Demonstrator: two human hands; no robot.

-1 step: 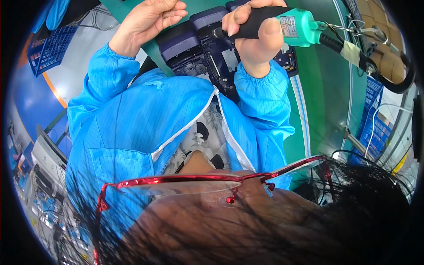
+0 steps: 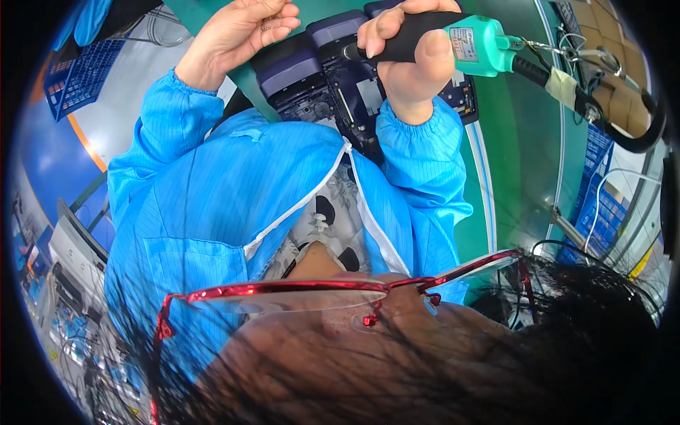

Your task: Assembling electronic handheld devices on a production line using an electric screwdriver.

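Near the frame's top middle, the right hand [image 2: 411, 83] grips a green-and-black power screwdriver [image 2: 479, 47] over dark machine parts [image 2: 312, 105], and the left hand [image 2: 237, 37], upper left, curls loosely, full or empty I can't tell.

Blue basket [image 2: 86, 79] at left; seemingly cardboard boxes [image 2: 615, 105] right.

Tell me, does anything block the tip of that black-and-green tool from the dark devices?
Nothing visible does. The right hand grips the tool; its metal tip shows against the dark devices. The left hand is off to the tip's left. Whether they touch, I can't tell.
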